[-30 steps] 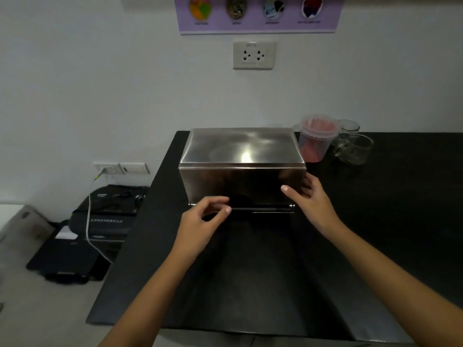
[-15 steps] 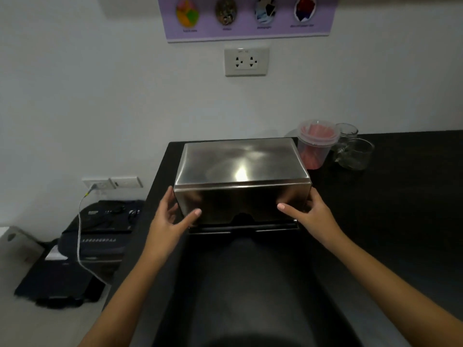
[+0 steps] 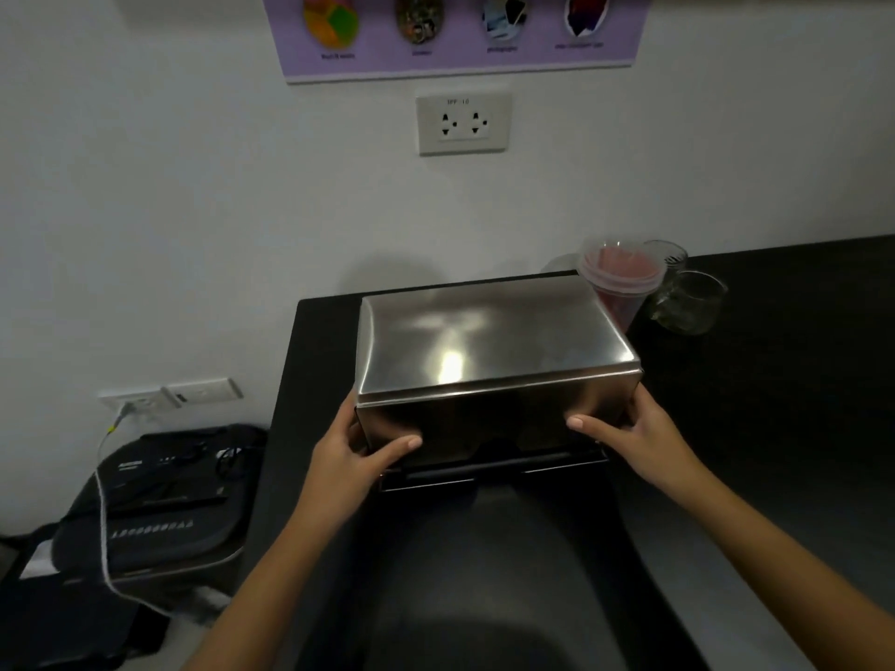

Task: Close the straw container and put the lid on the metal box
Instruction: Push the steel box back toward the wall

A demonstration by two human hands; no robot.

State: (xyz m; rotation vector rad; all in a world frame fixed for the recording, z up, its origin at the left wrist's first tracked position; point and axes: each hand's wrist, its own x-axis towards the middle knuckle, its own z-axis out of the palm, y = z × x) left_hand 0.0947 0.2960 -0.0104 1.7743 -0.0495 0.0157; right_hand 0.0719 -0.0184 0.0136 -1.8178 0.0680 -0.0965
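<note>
Stainless steel all over this one: the shiny rectangular metal box [image 3: 494, 370] sits at the far left end of the black surface [image 3: 775, 428], roughly 12 o'clock from the person, with its long axis running left to right across the view. Its flat steel lid [image 3: 484, 336] looks already seated on top, edges lined up as far as I can tell. The left hand [image 3: 346, 457] clamps the near-left corner, thumb pressed on the front face and the other fingers [image 3: 346, 409] wrapped round the side; the right hand [image 3: 629, 433] mirrors that on the near-right corner, so both are holding the box and neither is really nearer than the other. A dark tray or slot sticks out under the front edge at 6 o'clock of the box, between the two thumbs, and I'd guess whatever comes next means squaring or pushing the box from those two corners. A clear plastic cup with red contents [image 3: 620, 283] stands just beside the box's far-right corner, about 1 o'clock, with a small glass jug [image 3: 687, 302] next to it. Compared with half a second back, the grip is tighter: the left thumb has slid further onto the front face.
</note>
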